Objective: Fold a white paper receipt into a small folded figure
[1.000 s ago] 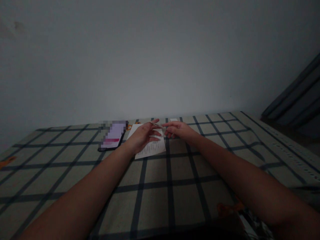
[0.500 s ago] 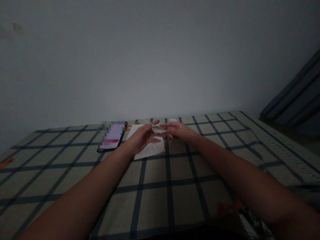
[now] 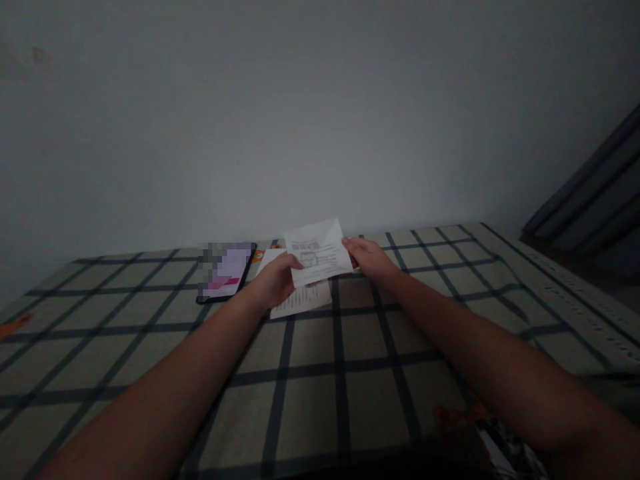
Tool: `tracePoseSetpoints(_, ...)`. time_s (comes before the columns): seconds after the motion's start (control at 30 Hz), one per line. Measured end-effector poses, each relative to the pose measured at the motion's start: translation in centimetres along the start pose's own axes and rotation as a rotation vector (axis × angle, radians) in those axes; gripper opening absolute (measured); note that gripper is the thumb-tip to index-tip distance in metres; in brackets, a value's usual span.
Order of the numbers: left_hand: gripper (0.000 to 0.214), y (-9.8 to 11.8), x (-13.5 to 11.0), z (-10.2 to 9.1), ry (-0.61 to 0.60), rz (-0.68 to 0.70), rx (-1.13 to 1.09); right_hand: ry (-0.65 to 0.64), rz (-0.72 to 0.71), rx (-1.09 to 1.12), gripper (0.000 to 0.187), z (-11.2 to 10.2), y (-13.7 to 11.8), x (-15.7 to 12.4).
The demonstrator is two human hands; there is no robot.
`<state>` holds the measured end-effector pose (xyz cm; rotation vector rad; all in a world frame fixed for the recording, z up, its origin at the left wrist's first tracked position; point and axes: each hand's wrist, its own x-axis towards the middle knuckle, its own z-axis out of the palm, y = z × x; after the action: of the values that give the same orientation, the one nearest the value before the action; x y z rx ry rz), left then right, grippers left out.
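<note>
A printed slip of white paper (image 3: 320,250) is held up, tilted toward me, between both hands. My left hand (image 3: 277,280) grips its left edge with the thumb in front. At the right edge, my right hand (image 3: 367,259) is closed on the same slip, its fingers partly behind it. The print shows a dark block and lines of text, too small to read. Below and behind the slip, another printed sheet (image 3: 303,301) lies on the checked cloth, partly covered by my left hand and the held paper.
A phone (image 3: 227,273) with a lit, partly blurred screen lies left of the papers. The checked cloth (image 3: 310,387) spreads over the surface up to a plain wall (image 3: 320,120). Dark folded fabric (image 3: 595,180) hangs at the right. Something shiny (image 3: 505,447) sits at the lower right.
The slip was seen nearly edge-on between loosely curled fingers. It is now opened out and raised with its printed face toward me, both hands holding its sides.
</note>
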<state>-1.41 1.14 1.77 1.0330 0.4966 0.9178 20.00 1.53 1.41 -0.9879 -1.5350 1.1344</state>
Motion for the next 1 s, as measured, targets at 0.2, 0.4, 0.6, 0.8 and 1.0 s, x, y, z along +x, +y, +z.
tracePoseSetpoints(0.2, 0.032, -0.4, 0.2, 0.6, 0.174, -0.033, 0.132, 0.097, -0.069, -0.169, 0.027, -0.5, 0.0, 0.0)
tracePoseSetpoints(0.4, 0.032, -0.6, 0.3, 0.7, 0.206, -0.028, 0.151, 0.155, -0.075, -0.215, 0.027, -0.6, -0.1, 0.0)
tracePoseSetpoints(0.6, 0.032, -0.7, 0.4, 0.2, 0.206, -0.006, 0.165, 0.114, -0.068, -0.187, 0.024, -0.5, 0.1, 0.1)
tracePoseSetpoints(0.8, 0.030, -0.7, 0.5, 0.3, 0.267, -0.036, 0.164, 0.065, -0.198, -0.106, 0.036, -0.6, 1.2, 0.4)
tracePoseSetpoints(1.0, 0.033, -0.2, 0.5, 0.7, 0.345, -0.046, 0.132, 0.015, -0.321, -0.205, 0.057, -0.6, 1.3, 0.0)
